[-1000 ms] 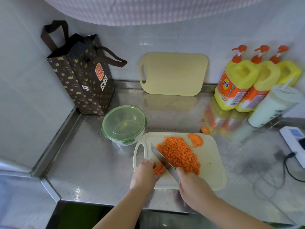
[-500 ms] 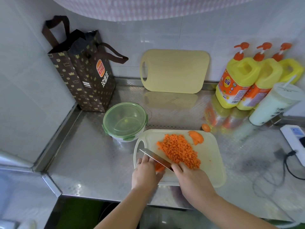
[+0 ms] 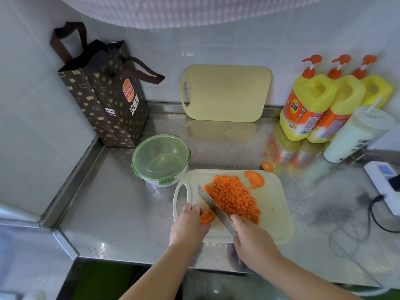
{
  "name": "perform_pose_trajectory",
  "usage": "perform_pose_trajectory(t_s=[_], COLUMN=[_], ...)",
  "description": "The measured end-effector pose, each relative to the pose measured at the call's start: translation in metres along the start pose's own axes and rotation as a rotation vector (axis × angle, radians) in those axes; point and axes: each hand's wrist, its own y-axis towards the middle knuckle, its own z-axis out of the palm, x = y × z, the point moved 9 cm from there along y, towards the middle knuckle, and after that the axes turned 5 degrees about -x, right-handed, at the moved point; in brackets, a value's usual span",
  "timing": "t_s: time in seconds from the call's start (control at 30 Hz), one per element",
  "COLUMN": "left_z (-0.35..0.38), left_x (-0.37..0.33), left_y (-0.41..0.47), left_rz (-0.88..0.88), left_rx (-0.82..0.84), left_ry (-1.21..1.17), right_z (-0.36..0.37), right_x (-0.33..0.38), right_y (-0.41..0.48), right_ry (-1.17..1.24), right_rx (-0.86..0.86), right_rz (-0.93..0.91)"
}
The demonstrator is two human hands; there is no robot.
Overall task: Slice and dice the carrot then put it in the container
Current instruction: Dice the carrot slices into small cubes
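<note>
Knife (image 3: 213, 207) swung off my left hand (image 3: 187, 224), which holds carrot slices (image 3: 206, 217).
Right hand (image 3: 251, 241) grips it; cutting board (image 3: 275, 204) bare rightward.

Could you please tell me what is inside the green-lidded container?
Through its translucent lid the container looks empty; nothing orange shows. The lid's haze hides fine detail at the bottom.

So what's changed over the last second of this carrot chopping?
The knife in the right hand tipped left over the carrot strips half a second ago and now stands back between them and the diced pile. The left hand kept holding the strips. Nothing was let go; the cutting board and container stayed put.
</note>
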Motion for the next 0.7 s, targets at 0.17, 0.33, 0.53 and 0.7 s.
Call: perform_pose_trajectory(t_s=[0.17,0.33,0.53,0.7], left_z=[0.004,0.005,0.002,-0.001], left_x=[-0.001,-0.003,-0.005,-0.004], left_y=[0.002,0.004,0.01,0.013], left_rz=[-0.026,-0.028,-0.012,0.031], left_rx=[-0.01,-0.008,-0.029,-0.058], left_ry=[-0.078,-0.054,-0.03,0.017], right_z=[0.004,0.003,-0.002,-0.001], right_x=[0.007,0.007,0.004,0.002], right_y=[-0.001,0.0,0.005,0.006], right_ry=[0.056,0.054,0.015,0.028], right_rx=[0.006,0.01,0.018,0.023], right_rz=[-0.008,0.009,-0.011,-0.016])
